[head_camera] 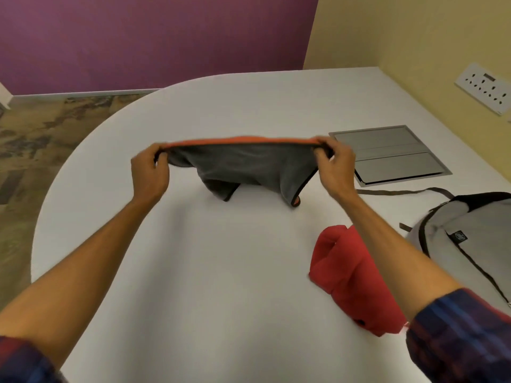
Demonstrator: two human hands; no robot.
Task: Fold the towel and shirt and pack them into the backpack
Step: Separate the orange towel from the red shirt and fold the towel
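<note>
Both arms out, hands (pixel 150 168) (pixel 336 167) pinching towel (pixel 243 165)

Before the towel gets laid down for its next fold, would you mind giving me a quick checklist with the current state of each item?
1. Left hand grips one end of the towel: ok.
2. Right hand grips the other end: ok.
3. Top edge stretched level between the hands: ok.
4. Lower part hanging flat: not ok, it droops in uneven folds.
5. Bare table below the towel: ok.
6. Red shirt folded: cannot tell, it looks bunched.
7. Backpack open for packing: cannot tell.
</note>
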